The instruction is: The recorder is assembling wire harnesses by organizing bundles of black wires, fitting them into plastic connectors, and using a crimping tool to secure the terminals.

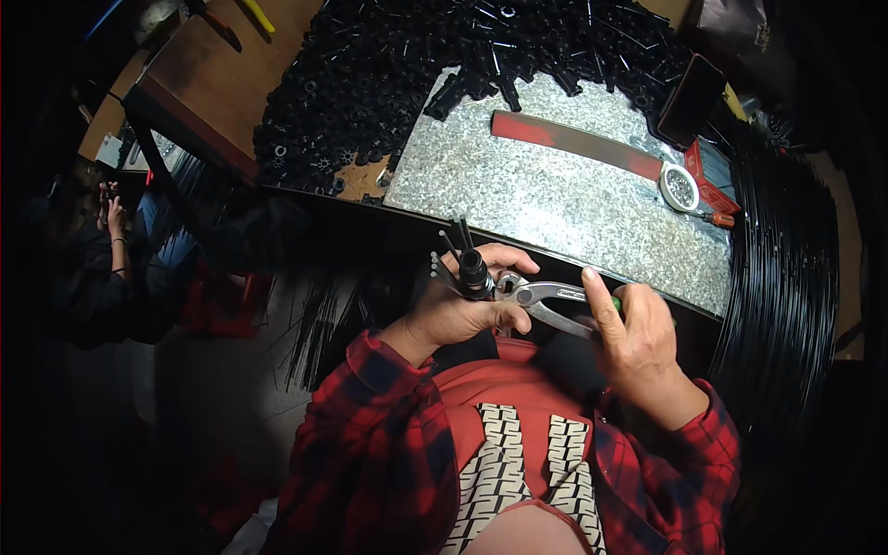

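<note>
My left hand is closed around a black tubular part with several thin dark rods sticking out beside it. In my right hand are metal pincers, with a bit of green showing at the handle. The jaws of the pincers meet the side of the black part, between my left thumb and fingers. My right index finger lies stretched along the upper handle. The exact spot the jaws grip is too small to tell.
A speckled board lies beyond my hands, with a red-and-grey flat bar, a white bowl of small pieces and a red box. Black parts heap behind. Long black rods hang at right. Another person's hand shows far left.
</note>
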{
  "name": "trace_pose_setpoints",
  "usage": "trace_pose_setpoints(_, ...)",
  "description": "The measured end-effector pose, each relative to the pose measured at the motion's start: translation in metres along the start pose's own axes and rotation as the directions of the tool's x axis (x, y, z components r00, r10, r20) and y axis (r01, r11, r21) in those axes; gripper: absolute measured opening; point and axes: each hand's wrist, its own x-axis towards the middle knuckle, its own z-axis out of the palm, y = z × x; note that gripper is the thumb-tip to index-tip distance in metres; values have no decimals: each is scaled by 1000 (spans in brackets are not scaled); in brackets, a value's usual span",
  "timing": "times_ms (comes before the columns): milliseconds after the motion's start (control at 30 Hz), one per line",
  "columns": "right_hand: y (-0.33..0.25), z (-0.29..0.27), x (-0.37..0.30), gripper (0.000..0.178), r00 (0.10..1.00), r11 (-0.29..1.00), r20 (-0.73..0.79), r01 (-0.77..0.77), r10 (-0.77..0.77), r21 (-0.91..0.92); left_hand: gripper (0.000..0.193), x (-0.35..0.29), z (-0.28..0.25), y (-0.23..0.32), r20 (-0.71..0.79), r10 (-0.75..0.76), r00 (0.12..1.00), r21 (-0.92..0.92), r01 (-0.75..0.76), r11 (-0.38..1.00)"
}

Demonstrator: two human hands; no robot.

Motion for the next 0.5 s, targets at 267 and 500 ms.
trace_pose_setpoints(267,8,-24,9,62,993,977,23,116,-114,-180,65,5,0,0,22,-11,1000,70,9,998)
trace_pose_setpoints(500,-1,-27,8,80,945,928,324,-157,42,338,58,5,-2,7,38,-23,999,75,20,997)
